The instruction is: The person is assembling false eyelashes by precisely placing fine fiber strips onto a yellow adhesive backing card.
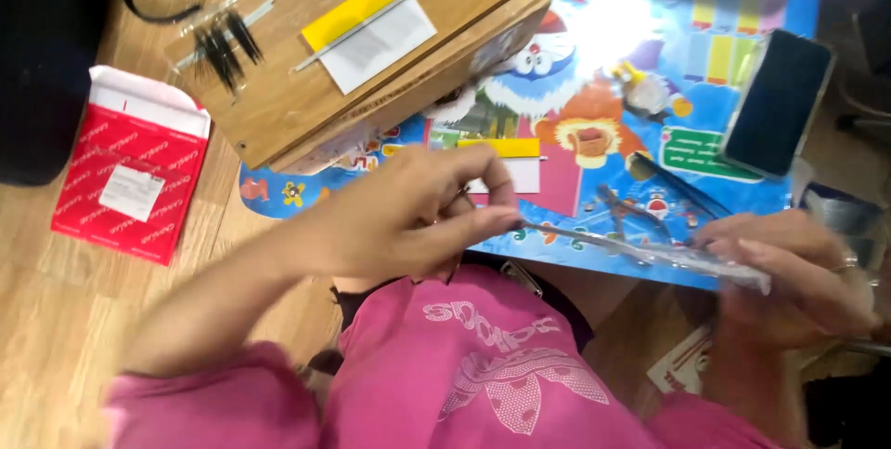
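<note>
Sleeves of a pink top fill the bottom edge, cut off by the frame, as a person works over a low table. The left hand (408,217) is closed, fingertips pinched on the near end of a thin clear plastic strip (640,250); the right hand (789,273), blurred and partly out of frame, curls shut around the strip's far end, so the strip spans the gap between them. What the strip carries is too smeared to make out. Beneath it, tweezers (631,212) lie on a colourful cartoon mat (603,87). A dark phone (778,101) rests on the mat's right side. Farther off, a wooden board (306,87) sits tilted with a yellow-and-white card (371,32) and black lash clusters (221,45) on it. A red packet (130,166) lies at left.
</note>
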